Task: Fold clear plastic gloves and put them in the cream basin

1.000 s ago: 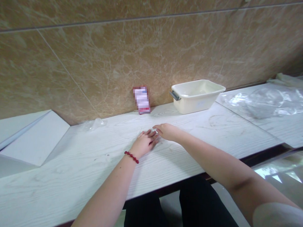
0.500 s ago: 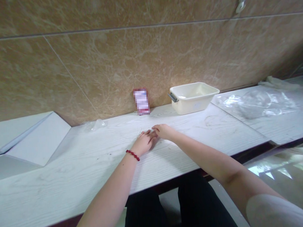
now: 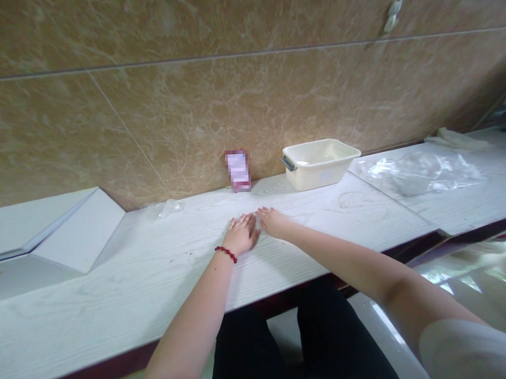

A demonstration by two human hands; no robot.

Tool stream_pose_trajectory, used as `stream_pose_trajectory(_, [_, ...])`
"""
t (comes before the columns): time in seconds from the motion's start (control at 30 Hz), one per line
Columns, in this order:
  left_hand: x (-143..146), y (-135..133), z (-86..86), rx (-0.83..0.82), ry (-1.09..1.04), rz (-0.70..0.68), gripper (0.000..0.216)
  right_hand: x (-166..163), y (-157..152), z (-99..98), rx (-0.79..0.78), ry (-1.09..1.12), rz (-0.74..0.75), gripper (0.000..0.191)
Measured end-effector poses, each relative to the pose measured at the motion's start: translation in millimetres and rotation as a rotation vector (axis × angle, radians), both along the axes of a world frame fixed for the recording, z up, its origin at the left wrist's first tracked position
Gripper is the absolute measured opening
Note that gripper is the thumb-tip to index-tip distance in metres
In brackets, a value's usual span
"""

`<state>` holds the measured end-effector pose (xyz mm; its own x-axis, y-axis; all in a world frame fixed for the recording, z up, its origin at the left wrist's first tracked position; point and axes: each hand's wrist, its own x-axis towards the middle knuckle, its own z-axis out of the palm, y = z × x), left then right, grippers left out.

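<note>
My left hand (image 3: 241, 234) lies palm down on the white wood-grain table (image 3: 157, 292), its fingers stretched out and holding nothing. A red bead bracelet (image 3: 226, 254) circles that wrist. Close beside it on the right, my right hand (image 3: 272, 222) also rests flat on the tabletop with fingers extended. The two hands are side by side, with only a narrow gap between the fingers. Beyond them, a phone-shaped upright object (image 3: 238, 170), its face blurred out, leans against the wall.
A cream plastic basin (image 3: 319, 173) with a grey handle stands against the tiled wall (image 3: 192, 114). Clear plastic wrapping (image 3: 427, 175) lies to the right, and a smaller clear piece (image 3: 167, 208) at the wall. An angular white box (image 3: 80, 234) occupies the left.
My hands have moved slightly apart from touching at the fingers, and the left fingers now point more forward. The view has shifted a little.
</note>
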<state>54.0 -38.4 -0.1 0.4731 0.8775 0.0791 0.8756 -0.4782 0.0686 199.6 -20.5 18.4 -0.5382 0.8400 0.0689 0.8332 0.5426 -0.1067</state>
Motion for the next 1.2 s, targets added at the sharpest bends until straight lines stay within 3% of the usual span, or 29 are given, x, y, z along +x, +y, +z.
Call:
stream_pose_trajectory(0.23, [0,0,-3.4,0.000,0.048,0.003,0.052,-31,0,-16.0,0.000,0.139,-0.030,0.043])
stream_pose_trajectory(0.57, [1,-3,-0.6,-0.019,0.073,0.081,0.055,-6,-2,-27.3,0.077,0.070,-0.106,0.049])
stream_pose_trajectory(0.83, [-14,-4,3.6,-0.060,0.098,0.099,0.063,19,-3,-19.4,-0.010,-0.013,-0.190,0.055])
stream_pose_trajectory(1.2, [-35,-1,2.8,-0.057,0.112,0.145,0.051,21,-8,-17.2,-0.002,-0.013,-0.226,0.056])
